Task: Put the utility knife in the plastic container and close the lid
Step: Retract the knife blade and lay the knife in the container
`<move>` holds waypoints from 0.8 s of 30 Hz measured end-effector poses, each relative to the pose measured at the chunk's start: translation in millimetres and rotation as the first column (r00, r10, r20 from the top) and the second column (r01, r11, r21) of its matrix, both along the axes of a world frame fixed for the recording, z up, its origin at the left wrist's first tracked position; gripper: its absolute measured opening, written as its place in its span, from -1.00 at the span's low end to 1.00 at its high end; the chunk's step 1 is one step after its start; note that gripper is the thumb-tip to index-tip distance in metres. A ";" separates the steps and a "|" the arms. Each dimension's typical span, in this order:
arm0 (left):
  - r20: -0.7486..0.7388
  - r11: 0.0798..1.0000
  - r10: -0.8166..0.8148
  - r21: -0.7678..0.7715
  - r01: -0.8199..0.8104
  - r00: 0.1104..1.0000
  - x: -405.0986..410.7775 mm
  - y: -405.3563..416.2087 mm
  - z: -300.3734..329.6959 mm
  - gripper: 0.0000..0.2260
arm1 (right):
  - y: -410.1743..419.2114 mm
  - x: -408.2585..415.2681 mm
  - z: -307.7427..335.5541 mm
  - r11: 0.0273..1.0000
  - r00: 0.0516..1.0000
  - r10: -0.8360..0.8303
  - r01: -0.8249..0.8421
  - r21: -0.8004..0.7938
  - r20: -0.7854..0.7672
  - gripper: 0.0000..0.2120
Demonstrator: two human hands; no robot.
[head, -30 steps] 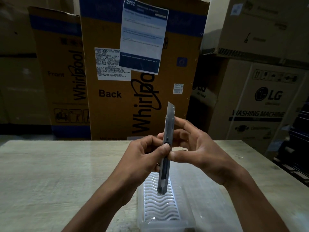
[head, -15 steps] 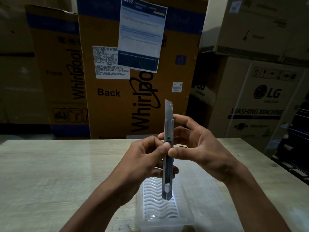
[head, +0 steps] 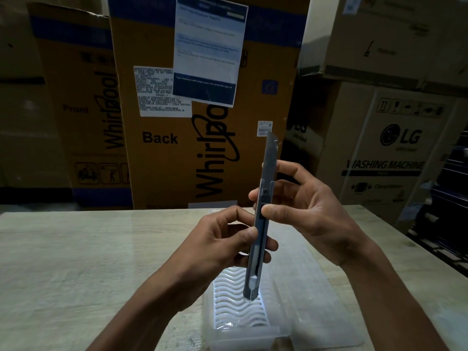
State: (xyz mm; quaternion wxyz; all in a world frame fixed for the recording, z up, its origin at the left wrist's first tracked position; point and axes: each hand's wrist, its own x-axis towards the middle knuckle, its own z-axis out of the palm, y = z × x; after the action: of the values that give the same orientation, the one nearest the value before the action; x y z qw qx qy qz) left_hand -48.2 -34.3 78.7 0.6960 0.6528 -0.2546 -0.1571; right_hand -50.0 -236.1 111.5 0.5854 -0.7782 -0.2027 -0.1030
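The left hand [head: 215, 239] pinches the knife [head: 260, 224] at mid-handle between thumb and curled fingers, while the right hand [head: 304, 211], at 3 o'clock of it, presses its thumb on the slider with fingers loosely spread behind. The knife stands nearly upright, blade out toward 12 o'clock, its butt just above the open container [head: 238, 312] on the table [head: 76, 262].

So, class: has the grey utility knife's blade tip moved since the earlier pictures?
Yes. The grey utility knife tilted right; its tip now sits beside the small white barcode sticker.
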 end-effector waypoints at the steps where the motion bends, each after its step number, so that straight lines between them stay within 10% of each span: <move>1: 0.002 1.000 -0.003 0.003 0.003 1.000 0.0 -0.2 0.0 -0.75 | -0.7 0.0 0.1 1.000 1.000 -0.003 0.003 0.006 0.004 -0.35; 24: 0.072 0.997 -0.012 0.080 0.006 0.997 -0.7 -3.2 -2.8 -0.88 | -6.3 -4.1 7.5 0.999 0.998 -0.017 0.015 0.041 0.059 -0.39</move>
State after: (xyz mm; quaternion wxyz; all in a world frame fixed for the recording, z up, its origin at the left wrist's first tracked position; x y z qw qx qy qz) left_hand -48.9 -37.5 76.0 0.6591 0.6840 -0.2761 -0.1468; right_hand -54.1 -242.4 118.9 0.5941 -0.7643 -0.2115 -0.1348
